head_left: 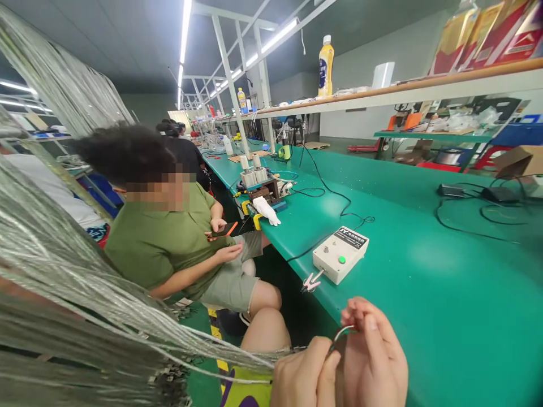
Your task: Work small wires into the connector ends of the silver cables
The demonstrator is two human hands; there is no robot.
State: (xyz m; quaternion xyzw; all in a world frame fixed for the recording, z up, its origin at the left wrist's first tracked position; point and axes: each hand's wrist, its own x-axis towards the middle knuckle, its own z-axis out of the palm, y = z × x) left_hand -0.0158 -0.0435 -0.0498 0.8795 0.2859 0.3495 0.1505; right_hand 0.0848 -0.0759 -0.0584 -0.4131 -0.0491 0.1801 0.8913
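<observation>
At the lower right, my left hand [306, 374] is closed round a thin cable, its fingers curled over it. A short bend of the cable [341, 332] shows between my hands, light with a darker part near the end. My right hand [375, 356] pinches this end between thumb and fingertips; the tip itself is mostly hidden. From the left, a bundle of clear-sheathed silvery cables [212, 342] runs toward my left hand. Just beyond my hands, a white box [341, 254] with a green button sits on the green table, a pale clip [311, 282] at its near edge.
A seated person [165, 237] holding a phone [224, 230] is on the left, beside the green table [424, 282]. A clamped metal fixture [261, 183] with a white glove [266, 210] stands farther along. Black cords [466, 226] lie at right; a bottle [326, 68] stands on the shelf.
</observation>
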